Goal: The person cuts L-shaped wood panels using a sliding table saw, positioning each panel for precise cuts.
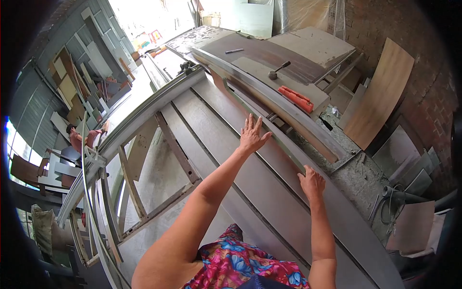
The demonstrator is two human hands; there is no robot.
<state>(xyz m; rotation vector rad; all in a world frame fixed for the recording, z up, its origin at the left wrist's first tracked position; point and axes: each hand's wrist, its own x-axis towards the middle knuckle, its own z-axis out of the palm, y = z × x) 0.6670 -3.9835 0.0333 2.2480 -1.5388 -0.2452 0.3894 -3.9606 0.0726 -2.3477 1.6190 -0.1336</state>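
My left hand (255, 136) lies with its fingers spread on a long, narrow grey panel (224, 115), close to its edge. Lower and to the right, my right hand (312, 180) is closed, its fingers bent over the edge of another long grey panel (344, 219). What lies under those fingertips is partly hidden. Dark gaps run between the side-by-side panels. To their left is an open metal frame (175, 144) with crossbars.
Beyond the panels stands a worktable (308, 43) with a red tool case (296, 98) and a dark-handled tool (279, 70). A curved wooden sheet (380, 94) leans at the right. Another person (82, 139) is at the far left, near stacked boards (67, 86).
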